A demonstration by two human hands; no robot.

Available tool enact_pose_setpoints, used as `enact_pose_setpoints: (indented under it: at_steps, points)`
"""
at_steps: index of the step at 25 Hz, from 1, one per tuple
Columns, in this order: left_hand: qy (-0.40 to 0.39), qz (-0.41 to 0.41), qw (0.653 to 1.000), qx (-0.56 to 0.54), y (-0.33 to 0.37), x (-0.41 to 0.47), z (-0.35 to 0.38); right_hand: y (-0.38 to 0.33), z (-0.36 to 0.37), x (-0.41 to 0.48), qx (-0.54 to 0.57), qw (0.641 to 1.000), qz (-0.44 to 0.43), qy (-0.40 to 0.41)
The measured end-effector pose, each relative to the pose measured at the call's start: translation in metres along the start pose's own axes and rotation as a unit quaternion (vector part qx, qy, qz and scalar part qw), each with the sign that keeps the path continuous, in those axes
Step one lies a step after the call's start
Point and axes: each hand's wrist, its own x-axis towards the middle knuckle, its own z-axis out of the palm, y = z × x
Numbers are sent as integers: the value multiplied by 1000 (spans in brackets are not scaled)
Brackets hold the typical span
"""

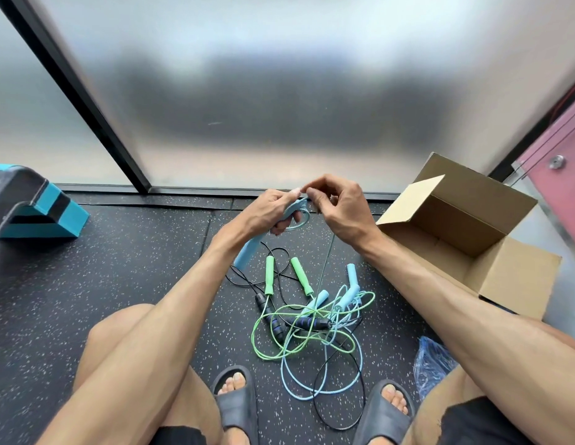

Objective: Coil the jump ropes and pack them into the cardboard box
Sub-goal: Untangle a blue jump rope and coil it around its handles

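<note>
Coiling barely begun: our left hand (273,210) grips a light-blue foam-handled rope (246,252), right hand (340,207) pinches its cord (326,261); brown cardboard box (511,274) looks empty.

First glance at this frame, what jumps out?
Centre frame, the left hand grips the handle end of a light blue jump rope while the right hand pinches its cord. Below them a tangle of jump ropes, green, blue and black, lies on the speckled floor near the person's feet. An open cardboard box sits at right, with no rope visible inside.
</note>
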Motion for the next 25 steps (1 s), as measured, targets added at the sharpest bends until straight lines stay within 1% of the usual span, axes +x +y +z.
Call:
enact_pose_setpoints:
  at_steps: [3, 5, 7, 9, 10, 12, 14, 15, 16, 17, 18, 19, 21, 23, 24, 25]
  points:
    - [-10, -15, 999, -41, 5, -3, 1, 5, 2, 4, 18, 1000, 7, 21]
    - [-20, -7, 997, -76, 5, -6, -1, 8, 4, 4, 14, 999, 26, 17]
    - [-13, -4, 991, -131, 5, -9, -6, 10, 8, 0, 14, 999, 48, -1]
    - [4, -6, 982, -190, 8, -11, -10, 20, 12, -3, 9, 996, 82, -37]
    - [7, -7, 977, -213, 9, -12, -12, 27, 14, -6, -6, 992, 107, -68]
    - [-5, -6, 969, -247, 11, -13, -13, 47, 18, -13, -79, 969, 159, -175]
    - [-18, -6, 960, -281, 9, -14, -13, 65, 24, -22, -146, 922, 198, -298]
    - [-19, -4, 954, -299, 8, -13, -12, 71, 27, -27, -153, 901, 212, -346]
    - [-16, 0, 948, -319, 7, -13, -12, 75, 30, -31, -149, 887, 225, -374]
    - [-8, 7, 941, -339, 6, -12, -12, 75, 31, -34, -135, 882, 240, -382]
    - [7, 15, 932, -363, 6, -10, -14, 74, 32, -34, -117, 887, 256, -366]
    - [28, 22, 921, -387, 6, -8, -17, 70, 31, -32, -88, 900, 273, -327]
    - [95, 21, 908, -408, 2, -3, -24, 59, 26, -24, -2, 935, 281, -215]
    - [177, -4, 914, -366, -6, -1, -31, 42, 17, -12, 105, 956, 251, -109]
    - [200, -23, 923, -327, -11, -1, -32, 34, 11, -6, 153, 958, 236, -61]
    - [203, -44, 936, -283, -15, -2, -30, 25, 5, 0, 202, 952, 228, -17]
